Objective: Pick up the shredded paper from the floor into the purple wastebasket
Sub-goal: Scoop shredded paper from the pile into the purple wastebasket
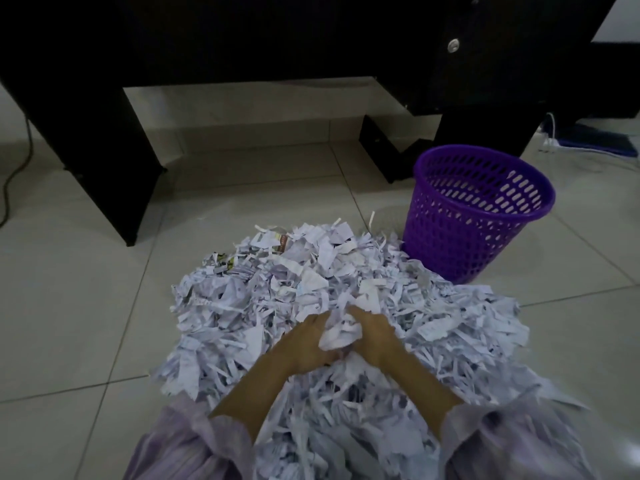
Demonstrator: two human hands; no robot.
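Handful gathered, perforated purple plastic wastebasket [479, 216] lies ahead-right.
I see left hand [306, 344] and right hand [375, 336] curled around white shredded paper [341, 336]; right is nearer the basket.

No text, label or number can be read: the shredded paper [311, 289] bears only faint, blurred print marks, and a few coloured scraps in it are too small to make out.
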